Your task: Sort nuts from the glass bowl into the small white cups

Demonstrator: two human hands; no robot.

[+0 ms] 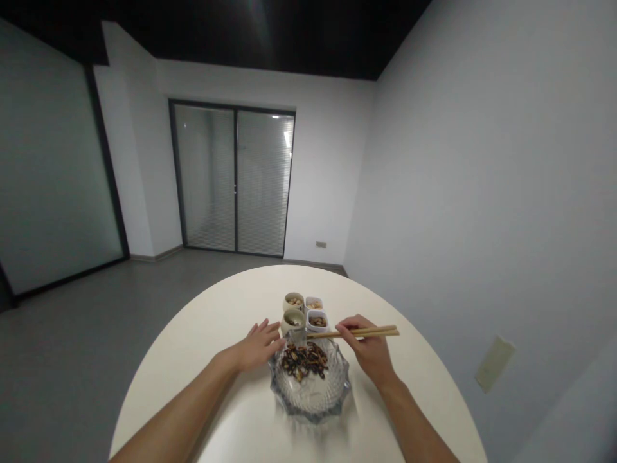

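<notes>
"If we go by size, what comes first?"

"Pale walls (482,161) under a black ceiling (265,38), then a glass door (236,180) in a dark frame, and a round white table (241,296) in front"

"And on the table?"

"A clear bowl (313,389) with a scalloped rim, the biggest thing there. It sits between the hands, near the person. Its dark bits are heaped on the far side, and the near side is bare glass"

"How do the hands lie to it?"

"The left hand (260,347) is at the bowl's far left edge, palm down, fingers spread, gripping nothing. Its thumb is at the rim, though I can't tell if it presses. The right hand (372,352) is just beyond the bowl's right edge, fingers closed around the chopsticks"

"Anything behind the bowl?"

"Two round cups and two square white tubs, set close in a block. The far cup (286,308) and far tub (314,298) hold pale pieces; the near tub (318,330) holds brown ones. The near cup (285,329) is just beyond the left hand's fingertips"

"And the small things?"

"The chopsticks (383,332) lie nearly level, tips pointing left over the bowl's far rim, by the near cup and near tub. Whether they pinch anything, I can't tell. Smallest are the dark bits (304,361), between the two hands and touched by neither"
</notes>
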